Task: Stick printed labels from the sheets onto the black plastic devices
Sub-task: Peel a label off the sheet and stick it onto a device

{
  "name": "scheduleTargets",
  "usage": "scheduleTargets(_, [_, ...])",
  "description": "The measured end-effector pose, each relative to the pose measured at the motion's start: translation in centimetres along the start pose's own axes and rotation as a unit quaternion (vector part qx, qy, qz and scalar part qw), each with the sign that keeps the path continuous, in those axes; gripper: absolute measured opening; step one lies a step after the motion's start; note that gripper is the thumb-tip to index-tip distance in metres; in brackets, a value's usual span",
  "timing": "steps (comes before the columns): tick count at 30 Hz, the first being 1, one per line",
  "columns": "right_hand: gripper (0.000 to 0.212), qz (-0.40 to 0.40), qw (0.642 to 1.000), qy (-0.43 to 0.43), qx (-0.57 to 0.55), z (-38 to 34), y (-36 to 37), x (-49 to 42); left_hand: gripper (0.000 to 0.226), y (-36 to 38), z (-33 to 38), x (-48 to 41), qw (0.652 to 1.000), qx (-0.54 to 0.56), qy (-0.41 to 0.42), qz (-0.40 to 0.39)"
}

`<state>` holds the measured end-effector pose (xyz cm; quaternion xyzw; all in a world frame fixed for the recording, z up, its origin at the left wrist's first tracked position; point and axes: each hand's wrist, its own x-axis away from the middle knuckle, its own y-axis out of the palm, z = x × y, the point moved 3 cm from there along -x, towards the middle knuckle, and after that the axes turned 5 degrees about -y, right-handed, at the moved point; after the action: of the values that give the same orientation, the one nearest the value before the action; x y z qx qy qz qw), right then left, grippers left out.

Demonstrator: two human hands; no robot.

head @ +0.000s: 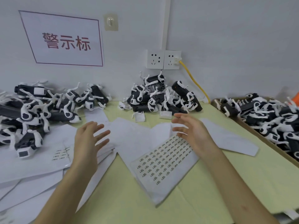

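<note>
A label sheet (163, 164) with many rows of small printed labels lies at the table's middle, tilted. My right hand (189, 131) hovers over its far corner, fingers spread and empty. My left hand (89, 139) hangs above a stack of white sheets (32, 172) to the left, fingers straight and holding nothing; a few printed labels show on the sheet (62, 153) beside it. Black plastic devices with white parts lie in a heap at the back centre (160, 97), in a larger heap at the left (32, 110) and in a cardboard box (265, 115) at the right.
The table has a pale yellow-green top (202, 191). More blank white sheets (229, 139) lie behind and right of the label sheet. On the wall are a sign with red characters (64, 41), two sockets (163, 59) and a yellow cable (194, 80).
</note>
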<state>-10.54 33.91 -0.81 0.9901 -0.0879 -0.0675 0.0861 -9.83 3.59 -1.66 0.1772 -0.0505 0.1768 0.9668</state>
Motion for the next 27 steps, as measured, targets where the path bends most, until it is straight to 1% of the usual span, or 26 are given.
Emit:
scheduleTargets(1, [0.022,-0.005,1.000,-0.001,0.009,0.1,0.2,0.0,0.027,-0.5,0.4,-0.1,0.999,-0.017,0.033,0.033])
scheduleTargets(2, [0.022,-0.012,1.000,-0.003,0.018,0.3,0.3,0.0,0.031,-1.0,0.9,-0.2,0.991,-0.060,0.092,0.072])
scheduleTargets(3, [0.022,-0.018,0.999,-0.005,0.026,0.3,0.5,0.1,0.037,-1.5,1.6,-0.2,0.970,-0.127,0.167,0.119])
scheduleTargets(4, [0.023,-0.023,0.999,-0.008,0.032,0.4,0.7,0.1,0.045,-2.1,2.2,-0.3,0.933,-0.206,0.240,0.170])
scheduleTargets(5, [0.024,-0.027,0.999,-0.010,0.034,0.4,0.8,0.2,0.053,-2.7,2.7,-0.4,0.888,-0.279,0.289,0.221])
scheduleTargets(6, [0.025,-0.031,0.999,-0.012,0.034,0.4,1.0,0.2,0.061,-3.4,3.1,-0.6,0.854,-0.331,0.301,0.267])
scheduleTargets(7, [0.026,-0.036,0.999,-0.013,0.035,0.4,1.1,0.3,0.069,-4.1,3.3,-1.2,0.838,-0.365,0.281,0.293])
scheduleTargets(8, [0.027,-0.040,0.998,-0.014,0.037,0.4,1.2,0.4,0.074,-4.8,3.2,-1.8,0.833,-0.395,0.244,0.300])
scheduleTargets(9, [0.029,-0.043,0.998,-0.015,0.040,0.4,1.3,0.4,0.076,-5.5,2.9,-2.5,0.825,-0.437,0.208,0.292])
scheduleTargets(11, [0.031,-0.048,0.998,-0.015,0.048,0.4,1.4,0.5,0.068,-6.3,1.8,-3.8,0.798,-0.527,0.158,0.247])
scheduleTargets(14, [0.029,-0.052,0.996,-0.017,0.065,0.4,1.5,0.6,0.053,-6.6,0.5,-4.8,0.795,-0.578,0.086,0.165])
scheduleTargets(15, [0.028,-0.053,0.996,-0.018,0.069,0.4,1.5,0.6,0.049,-6.4,0.5,-4.9,0.798,-0.576,0.086,0.155])
scheduleTargets(16, [0.027,-0.055,0.996,-0.018,0.073,0.4,1.5,0.7,0.045,-6.3,0.6,-4.8,0.807,-0.559,0.102,0.162])
scheduleTargets(17, [0.026,-0.055,0.995,-0.018,0.077,0.4,1.6,0.7,0.043,-6.1,0.9,-4.6,0.815,-0.533,0.134,0.185])
scheduleTargets(18, [0.026,-0.055,0.995,-0.018,0.079,0.4,1.6,0.7,0.044,-6.0,1.4,-4.2,0.813,-0.509,0.178,0.222])
scheduleTargets(20, [0.026,-0.052,0.995,-0.016,0.081,0.3,1.6,0.8,0.057,-6.2,2.4,-3.2,0.787,-0.466,0.255,0.315])
scheduleTargets(21, [0.026,-0.050,0.995,-0.017,0.080,0.3,1.6,0.8,0.066,-6.6,2.7,-3.1,0.782,-0.443,0.265,0.348])
scheduleTargets(22, [0.026,-0.050,0.995,-0.018,0.080,0.3,1.7,0.8,0.074,-7.3,2.8,-3.4,0.792,-0.427,0.244,0.362])
scheduleTargets(23, [0.026,-0.050,0.995,-0.017,0.081,0.3,1.7,0.9,0.077,-8.0,2.5,-3.9,0.811,-0.415,0.200,0.360])
scheduleTargets(24, [0.026,-0.051,0.995,-0.016,0.083,0.3,1.8,0.9,0.073,-8.6,2.2,-4.5,0.828,-0.409,0.154,0.351])
scheduleTargets(25, [0.026,-0.053,0.995,-0.016,0.084,0.3,1.9,0.9,0.063,-9.0,1.8,-4.9,0.834,-0.416,0.123,0.340])
scheduleTargets(27, [0.025,-0.060,0.994,-0.015,0.087,0.3,2.0,0.9,0.041,-9.1,1.4,-5.2,0.818,-0.450,0.126,0.335])
